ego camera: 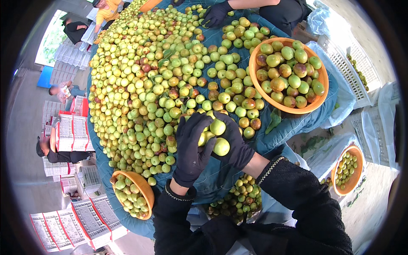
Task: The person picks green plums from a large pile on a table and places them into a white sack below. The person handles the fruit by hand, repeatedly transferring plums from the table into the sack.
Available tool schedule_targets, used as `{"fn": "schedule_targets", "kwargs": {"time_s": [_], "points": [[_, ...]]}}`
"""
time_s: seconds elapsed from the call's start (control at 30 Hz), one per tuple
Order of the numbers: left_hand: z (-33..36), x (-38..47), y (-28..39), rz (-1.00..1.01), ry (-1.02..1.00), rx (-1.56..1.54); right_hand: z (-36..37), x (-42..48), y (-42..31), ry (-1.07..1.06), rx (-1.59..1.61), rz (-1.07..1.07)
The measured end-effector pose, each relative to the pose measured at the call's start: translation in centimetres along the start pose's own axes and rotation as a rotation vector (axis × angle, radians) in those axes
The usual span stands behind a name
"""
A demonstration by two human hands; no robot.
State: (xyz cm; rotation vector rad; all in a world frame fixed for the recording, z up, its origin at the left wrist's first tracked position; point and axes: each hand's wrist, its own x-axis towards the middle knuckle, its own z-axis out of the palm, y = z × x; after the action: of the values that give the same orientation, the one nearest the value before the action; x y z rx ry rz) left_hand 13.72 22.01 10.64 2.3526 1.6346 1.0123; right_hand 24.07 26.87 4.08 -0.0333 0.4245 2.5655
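Note:
My left hand (194, 148), in a black glove, curls around several green fruits, which look like jujubes, at the near edge of a large pile. Close against it, my right hand (232, 140), also black-gloved, holds green fruits (221, 146) at its palm and fingers. Some of the held fruits are hidden behind the fingers. The fruit pile (143, 79), green to reddish brown, lies on a blue quilted cloth (207, 188). To the right of my hands, an orange plastic basket (288, 110) holds larger, browner fruits.
Another orange basket (148, 194) of fruit sits at the cloth's lower left edge, and one (358, 169) stands at the right. Below the cloth's near edge lie more fruits (245, 194). A co-worker's gloved hand (216, 14) touches the pile's far side. White crates (95, 216) are stacked at left.

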Motion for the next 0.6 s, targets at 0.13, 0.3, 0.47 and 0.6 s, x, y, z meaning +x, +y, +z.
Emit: {"fn": "schedule_targets", "kwargs": {"time_s": [0.13,0.3,0.47,0.6], "points": [[-0.8,-0.2,-0.5,-0.096,0.155,-0.316,0.6,-0.5,0.3,-0.073,-0.107,0.016],[0.6,2.7,-8.6,-0.348,0.453,-0.422,1.4,-1.0,-0.4,-0.007,-0.174,-0.125],[8.0,9.6,-20.9,-0.079,0.168,0.104,1.6,-2.0,-1.6,-0.060,-0.006,-0.016],[12.5,13.4,-26.5,0.011,-0.115,0.617,1.8,-2.2,-2.6,-0.022,-0.333,-0.227]]}}
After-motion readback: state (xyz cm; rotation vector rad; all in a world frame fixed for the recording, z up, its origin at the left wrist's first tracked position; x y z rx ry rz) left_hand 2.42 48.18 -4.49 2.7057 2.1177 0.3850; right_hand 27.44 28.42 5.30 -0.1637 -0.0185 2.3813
